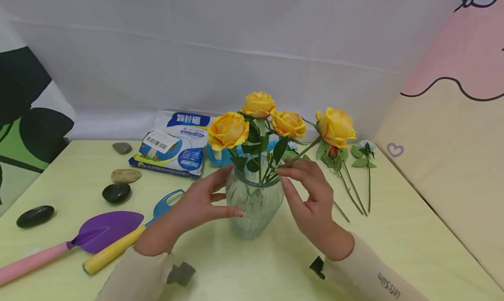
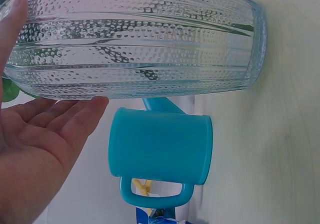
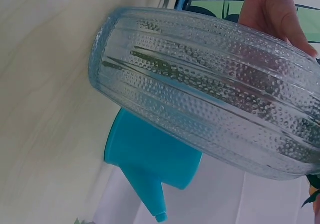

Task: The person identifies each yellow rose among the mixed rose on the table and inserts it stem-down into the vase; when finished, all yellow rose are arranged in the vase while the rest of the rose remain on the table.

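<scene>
In the middle of the head view, a clear ribbed glass vase (image 1: 253,204) stands upright on the pale green table (image 1: 393,239). It holds four yellow roses (image 1: 257,104). The left hand (image 1: 197,207) lies against the left side of the vase with the fingers straight and spread wide. The right hand (image 1: 311,196), at the right of the vase rim, pinches a green stem (image 1: 303,152). Behind the vase stands a blue watering can (image 2: 160,149).

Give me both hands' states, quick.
Left hand: open, fingers straight against the glass vase.
Right hand: pinching a rose stem at the rim.
</scene>
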A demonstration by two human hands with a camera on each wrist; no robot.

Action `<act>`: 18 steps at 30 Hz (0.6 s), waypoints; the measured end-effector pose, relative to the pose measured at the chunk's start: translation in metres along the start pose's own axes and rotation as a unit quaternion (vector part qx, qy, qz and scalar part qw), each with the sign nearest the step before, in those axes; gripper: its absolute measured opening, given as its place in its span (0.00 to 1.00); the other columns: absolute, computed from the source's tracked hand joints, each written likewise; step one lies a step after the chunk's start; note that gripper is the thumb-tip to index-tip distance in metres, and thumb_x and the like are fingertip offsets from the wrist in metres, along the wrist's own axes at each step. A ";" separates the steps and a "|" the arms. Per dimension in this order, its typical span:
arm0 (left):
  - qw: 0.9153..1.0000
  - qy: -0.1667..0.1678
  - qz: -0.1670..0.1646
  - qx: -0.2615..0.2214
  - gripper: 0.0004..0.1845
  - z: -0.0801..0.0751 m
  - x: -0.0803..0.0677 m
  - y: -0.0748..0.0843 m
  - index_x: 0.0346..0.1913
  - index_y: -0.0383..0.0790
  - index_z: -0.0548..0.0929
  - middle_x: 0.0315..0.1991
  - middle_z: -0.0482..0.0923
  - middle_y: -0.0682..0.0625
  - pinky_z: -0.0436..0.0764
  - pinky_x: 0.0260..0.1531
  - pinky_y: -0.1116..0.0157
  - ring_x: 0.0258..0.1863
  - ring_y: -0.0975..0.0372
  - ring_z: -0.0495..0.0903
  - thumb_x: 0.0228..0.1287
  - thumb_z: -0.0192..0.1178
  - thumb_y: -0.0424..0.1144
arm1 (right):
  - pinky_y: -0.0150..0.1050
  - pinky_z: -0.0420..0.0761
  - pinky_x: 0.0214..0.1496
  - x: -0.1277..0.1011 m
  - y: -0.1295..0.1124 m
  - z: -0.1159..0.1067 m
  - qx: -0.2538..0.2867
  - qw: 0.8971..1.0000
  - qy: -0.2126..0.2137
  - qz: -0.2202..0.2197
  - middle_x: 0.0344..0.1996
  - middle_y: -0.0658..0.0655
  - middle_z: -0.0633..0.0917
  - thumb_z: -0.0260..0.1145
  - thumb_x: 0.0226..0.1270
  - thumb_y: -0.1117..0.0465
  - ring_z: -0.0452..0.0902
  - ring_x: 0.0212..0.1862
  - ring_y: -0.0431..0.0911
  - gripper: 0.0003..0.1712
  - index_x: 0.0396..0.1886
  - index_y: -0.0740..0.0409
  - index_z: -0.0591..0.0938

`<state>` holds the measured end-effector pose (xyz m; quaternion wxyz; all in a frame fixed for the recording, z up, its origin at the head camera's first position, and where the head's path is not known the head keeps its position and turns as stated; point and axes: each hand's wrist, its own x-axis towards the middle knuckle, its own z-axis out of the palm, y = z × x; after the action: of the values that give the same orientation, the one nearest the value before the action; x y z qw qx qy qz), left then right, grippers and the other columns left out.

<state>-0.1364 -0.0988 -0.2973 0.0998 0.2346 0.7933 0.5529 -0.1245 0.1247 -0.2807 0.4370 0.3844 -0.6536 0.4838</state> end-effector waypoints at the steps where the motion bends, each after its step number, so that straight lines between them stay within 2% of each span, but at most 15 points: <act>1: 1.000 0.001 -0.002 0.001 0.50 0.000 -0.001 0.000 0.72 0.41 0.52 0.71 0.52 0.45 0.72 0.54 0.56 0.67 0.51 0.58 0.49 0.71 0.41 | 0.47 0.73 0.53 0.000 0.000 0.000 0.005 1.000 -0.005 -0.009 0.31 0.62 0.81 0.58 0.68 0.59 0.75 0.45 0.54 0.16 0.32 0.69 0.82; 5: 1.000 0.007 -0.003 0.004 0.50 -0.002 -0.003 -0.001 0.72 0.40 0.52 0.70 0.52 0.44 0.73 0.54 0.56 0.67 0.51 0.57 0.49 0.71 0.41 | 0.48 0.71 0.54 0.000 0.002 0.000 0.014 0.999 -0.024 -0.035 0.38 0.64 0.79 0.56 0.69 0.58 0.72 0.47 0.55 0.17 0.34 0.68 0.83; 9: 1.000 0.012 0.000 0.002 0.50 -0.005 -0.006 -0.002 0.71 0.40 0.52 0.70 0.53 0.44 0.73 0.54 0.56 0.67 0.51 0.57 0.49 0.71 0.40 | 0.44 0.69 0.50 -0.005 0.003 -0.001 0.018 0.999 -0.029 -0.030 0.41 0.68 0.75 0.54 0.70 0.56 0.71 0.47 0.55 0.18 0.37 0.66 0.84; 13: 1.000 0.016 0.005 -0.002 0.50 -0.006 -0.008 -0.003 0.71 0.39 0.52 0.70 0.53 0.44 0.72 0.54 0.56 0.66 0.50 0.58 0.49 0.71 0.40 | 0.39 0.71 0.50 -0.013 0.005 -0.004 0.041 0.999 -0.025 -0.016 0.39 0.68 0.76 0.54 0.70 0.57 0.72 0.46 0.52 0.19 0.36 0.70 0.83; 18: 1.000 0.015 0.014 -0.011 0.49 -0.006 -0.009 -0.005 0.71 0.37 0.52 0.70 0.52 0.41 0.72 0.54 0.55 0.66 0.48 0.58 0.50 0.70 0.39 | 0.39 0.74 0.52 -0.022 0.011 -0.008 0.062 0.998 -0.023 0.003 0.38 0.66 0.78 0.55 0.69 0.61 0.72 0.47 0.50 0.18 0.32 0.75 0.81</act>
<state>-0.1322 -0.1098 -0.3003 0.0827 0.2357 0.7851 0.5667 -0.1259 0.1370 -0.3035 0.3956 0.4201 -0.6333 0.5157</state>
